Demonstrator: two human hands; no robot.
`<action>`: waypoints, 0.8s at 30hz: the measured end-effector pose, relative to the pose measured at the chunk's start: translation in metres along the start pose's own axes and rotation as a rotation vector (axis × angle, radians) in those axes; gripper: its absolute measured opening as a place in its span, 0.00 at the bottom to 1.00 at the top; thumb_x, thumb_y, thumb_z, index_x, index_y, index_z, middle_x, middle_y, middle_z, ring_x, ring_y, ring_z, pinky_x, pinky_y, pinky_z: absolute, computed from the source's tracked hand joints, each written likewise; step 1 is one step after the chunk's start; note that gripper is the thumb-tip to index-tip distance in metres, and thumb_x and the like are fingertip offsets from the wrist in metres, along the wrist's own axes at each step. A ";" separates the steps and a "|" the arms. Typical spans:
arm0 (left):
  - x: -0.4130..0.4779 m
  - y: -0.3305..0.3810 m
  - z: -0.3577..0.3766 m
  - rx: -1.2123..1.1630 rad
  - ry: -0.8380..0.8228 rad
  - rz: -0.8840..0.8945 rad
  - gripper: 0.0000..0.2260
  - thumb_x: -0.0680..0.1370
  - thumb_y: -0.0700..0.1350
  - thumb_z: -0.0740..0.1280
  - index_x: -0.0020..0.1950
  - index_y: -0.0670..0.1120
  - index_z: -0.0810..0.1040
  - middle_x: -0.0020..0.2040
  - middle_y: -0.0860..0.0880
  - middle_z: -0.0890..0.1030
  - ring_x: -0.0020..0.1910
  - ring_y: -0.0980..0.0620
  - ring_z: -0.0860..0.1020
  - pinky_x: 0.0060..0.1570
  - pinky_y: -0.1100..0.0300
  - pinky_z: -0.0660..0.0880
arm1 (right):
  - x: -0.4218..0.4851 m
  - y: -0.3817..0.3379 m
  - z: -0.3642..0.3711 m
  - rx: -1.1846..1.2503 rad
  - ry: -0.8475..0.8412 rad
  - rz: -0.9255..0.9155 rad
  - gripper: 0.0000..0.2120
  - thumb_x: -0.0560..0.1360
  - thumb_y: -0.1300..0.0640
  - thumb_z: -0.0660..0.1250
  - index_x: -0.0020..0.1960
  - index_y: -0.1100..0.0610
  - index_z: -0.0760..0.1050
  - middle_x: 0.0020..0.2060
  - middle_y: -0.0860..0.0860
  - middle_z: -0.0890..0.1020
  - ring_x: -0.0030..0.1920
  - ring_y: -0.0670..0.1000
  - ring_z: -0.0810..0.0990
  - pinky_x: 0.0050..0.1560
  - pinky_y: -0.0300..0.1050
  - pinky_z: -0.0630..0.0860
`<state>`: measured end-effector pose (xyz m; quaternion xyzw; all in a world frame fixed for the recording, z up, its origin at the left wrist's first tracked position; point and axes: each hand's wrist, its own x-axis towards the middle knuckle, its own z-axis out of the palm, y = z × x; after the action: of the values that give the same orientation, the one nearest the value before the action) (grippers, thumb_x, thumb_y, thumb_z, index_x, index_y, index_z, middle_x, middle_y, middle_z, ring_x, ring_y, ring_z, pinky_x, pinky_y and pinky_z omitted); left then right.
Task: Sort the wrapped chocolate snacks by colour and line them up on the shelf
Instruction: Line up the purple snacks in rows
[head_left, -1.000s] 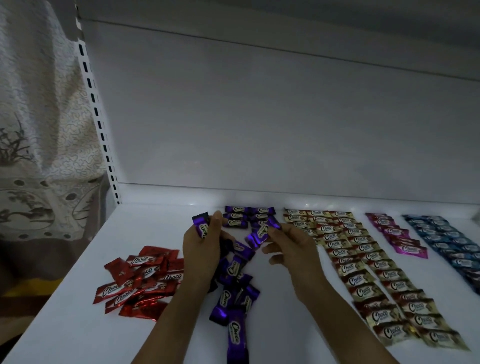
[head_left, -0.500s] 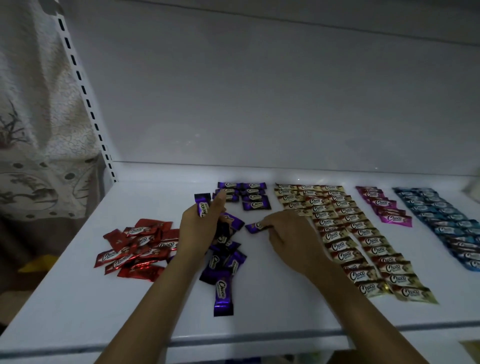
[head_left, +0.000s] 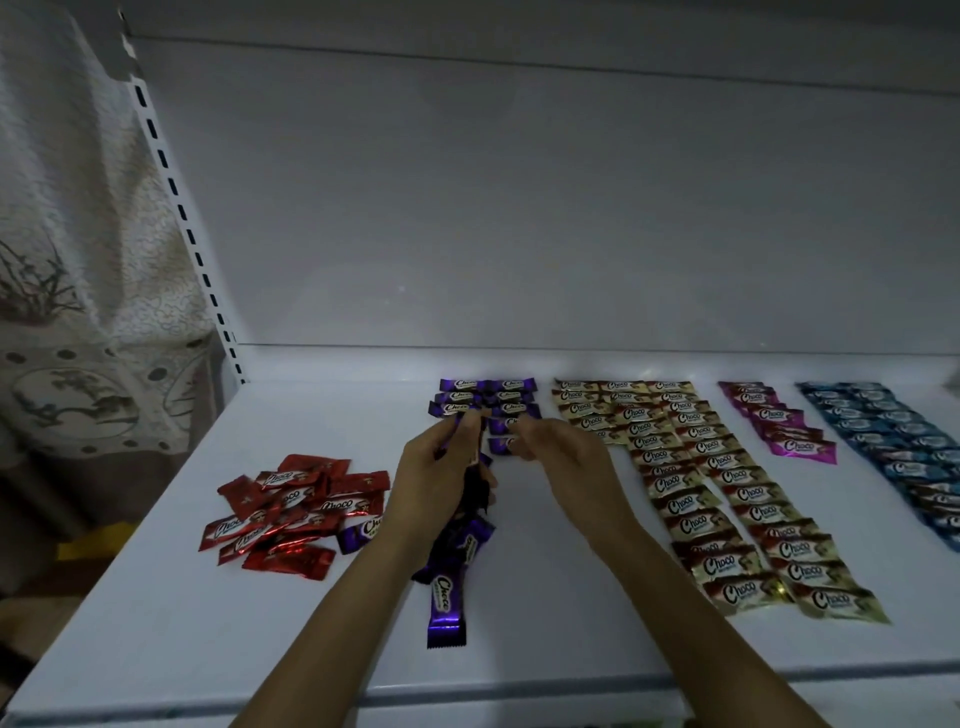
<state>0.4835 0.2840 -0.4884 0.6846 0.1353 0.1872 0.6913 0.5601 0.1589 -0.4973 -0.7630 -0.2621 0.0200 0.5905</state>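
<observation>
Two bare arms reach in over the front edge of the white shelf (head_left: 156, 597) and lean toward each other. The left hand (head_left: 434, 467) is turned on its side, thumb on top, fingers curled round a bunch of purple shiny wrapped chocolate snacks (head_left: 474, 488). The right hand (head_left: 563, 454) is just beside it, back facing up, fingers bent. Its fingertips (head_left: 519, 439) are at a single purple wrapped snack (head_left: 500, 445); a real pinch cannot be made out.

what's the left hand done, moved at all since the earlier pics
Yes. The left hand shifted right, from beside the purple rows' left edge to just in front of them.
</observation>
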 end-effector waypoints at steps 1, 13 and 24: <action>-0.002 0.001 0.004 0.036 -0.032 0.050 0.11 0.80 0.54 0.56 0.52 0.55 0.78 0.27 0.51 0.80 0.25 0.56 0.77 0.25 0.68 0.71 | -0.002 -0.008 0.000 0.157 -0.036 0.085 0.06 0.74 0.50 0.68 0.41 0.47 0.82 0.37 0.43 0.84 0.39 0.38 0.80 0.38 0.27 0.72; -0.015 -0.003 0.006 0.223 -0.045 0.140 0.06 0.77 0.39 0.67 0.44 0.49 0.80 0.30 0.50 0.82 0.27 0.55 0.79 0.34 0.61 0.78 | -0.018 -0.010 -0.016 0.557 -0.016 0.308 0.04 0.74 0.60 0.69 0.48 0.57 0.79 0.37 0.50 0.84 0.35 0.48 0.82 0.31 0.38 0.74; -0.009 0.003 -0.006 -0.801 0.374 -0.501 0.10 0.80 0.48 0.63 0.42 0.46 0.76 0.40 0.49 0.77 0.33 0.54 0.73 0.22 0.68 0.72 | -0.004 0.027 -0.013 -0.654 0.087 0.110 0.11 0.74 0.51 0.68 0.54 0.54 0.73 0.46 0.48 0.77 0.43 0.48 0.77 0.39 0.39 0.70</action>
<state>0.4729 0.2854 -0.4859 0.2670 0.3345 0.1725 0.8872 0.5714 0.1408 -0.5192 -0.9252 -0.1875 -0.0660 0.3231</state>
